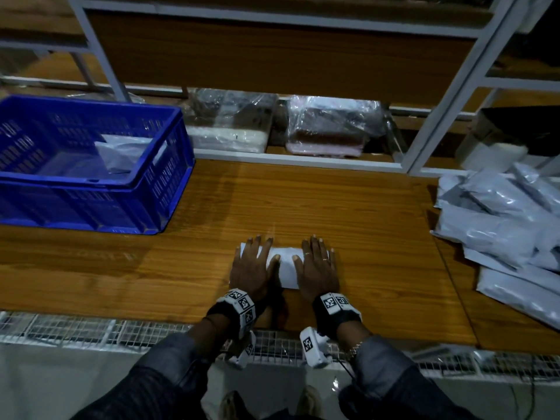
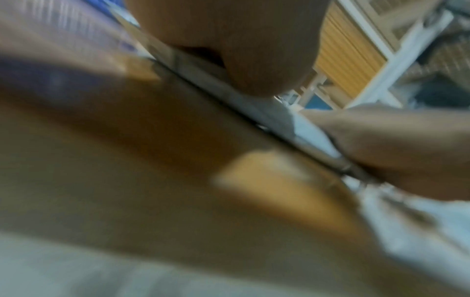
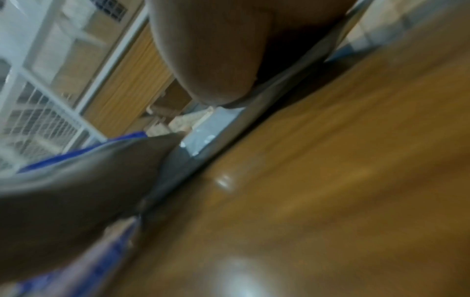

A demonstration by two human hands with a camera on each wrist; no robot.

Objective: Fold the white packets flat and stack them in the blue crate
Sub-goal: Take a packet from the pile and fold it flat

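Observation:
A folded white packet lies on the wooden table near its front edge. My left hand presses flat on its left part and my right hand on its right part, fingers straight and spread. The blue crate stands at the table's far left with a white packet inside. A heap of loose white packets lies at the right. Both wrist views are blurred; the left one shows the packet's edge under my palm, the right one the packet against the table.
A white metal shelf frame runs along the back of the table, with plastic-wrapped bundles behind it. A wire mesh strip borders the front edge. Bare wood spans between crate and heap.

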